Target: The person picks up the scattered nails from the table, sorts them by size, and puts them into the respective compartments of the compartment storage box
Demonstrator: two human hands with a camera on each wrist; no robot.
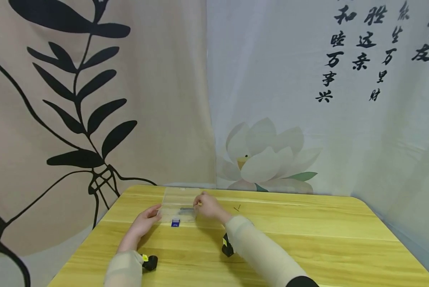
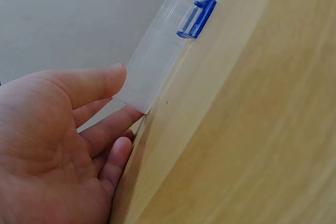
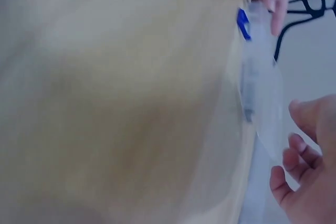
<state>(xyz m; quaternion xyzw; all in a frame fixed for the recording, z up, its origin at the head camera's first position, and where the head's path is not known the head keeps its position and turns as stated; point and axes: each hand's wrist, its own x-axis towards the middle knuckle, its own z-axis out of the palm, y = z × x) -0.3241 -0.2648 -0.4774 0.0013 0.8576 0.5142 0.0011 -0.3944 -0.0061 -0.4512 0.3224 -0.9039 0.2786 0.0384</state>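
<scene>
A clear plastic storage box (image 1: pixel 168 217) with a blue latch (image 1: pixel 175 223) lies on the table, its transparent lid (image 1: pixel 182 193) raised at the back. Dark slender pieces (image 1: pixel 187 209) show inside it. My left hand (image 2: pixel 63 129) holds the box's left corner, thumb on one side and fingers behind and below. At the box's right side is my right hand (image 1: pixel 210 206), its fingers bent over the edge. In the right wrist view that hand's fingers (image 3: pixel 291 158) curl loosely beside the lid; blur and the thumb hide whether something small is pinched.
Small dark screw-like pieces (image 1: pixel 238 208) lie on the wooden table (image 1: pixel 307 235) to the right of the box. Black wrist devices (image 1: pixel 150 263) with yellow marks sit by both wrists. A printed cloth backdrop (image 1: pixel 171 99) hangs behind the table's far edge.
</scene>
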